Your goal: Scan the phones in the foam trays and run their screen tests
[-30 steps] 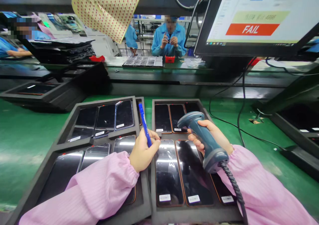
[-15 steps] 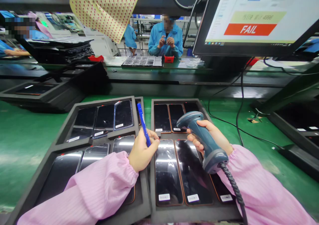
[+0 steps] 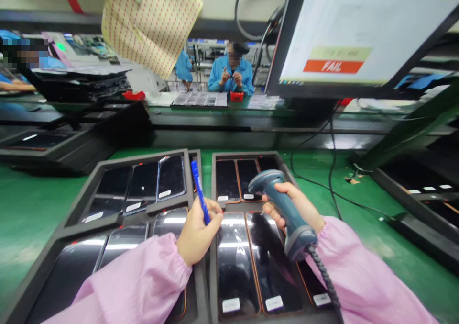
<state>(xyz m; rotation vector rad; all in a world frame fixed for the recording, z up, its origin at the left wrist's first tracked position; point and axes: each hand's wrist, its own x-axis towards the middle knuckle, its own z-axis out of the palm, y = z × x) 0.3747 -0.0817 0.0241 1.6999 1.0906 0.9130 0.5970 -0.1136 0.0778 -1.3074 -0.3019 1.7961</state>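
In my left hand (image 3: 198,235) is a blue marker pen (image 3: 200,192), pointing up between closed fingers, above the inner edges of two foam trays. My right hand (image 3: 299,206) grips a dark teal barcode scanner (image 3: 287,209) by its handle, over the right tray (image 3: 214,190). Black phone screens with orange edges and white barcode labels lie in that tray; one large phone screen (image 3: 236,266) shows pale marks on its glass. The left tray (image 3: 122,221) holds several more phone screens, partly hidden by my left sleeve.
A monitor (image 3: 322,37) showing a red FAIL bar hangs at upper right, its cables running down to the green table (image 3: 362,238). Stacked trays (image 3: 118,128) stand at left, more phones (image 3: 430,171) at right. Co-workers in blue sit beyond the bench; a dotted yellow sheet (image 3: 150,22) hangs above.
The whole view has shifted, so the trays, hands and bench sit lower and slightly left. Both hands keep hold of the marker pen and the scanner, in nearly the same place over the trays.
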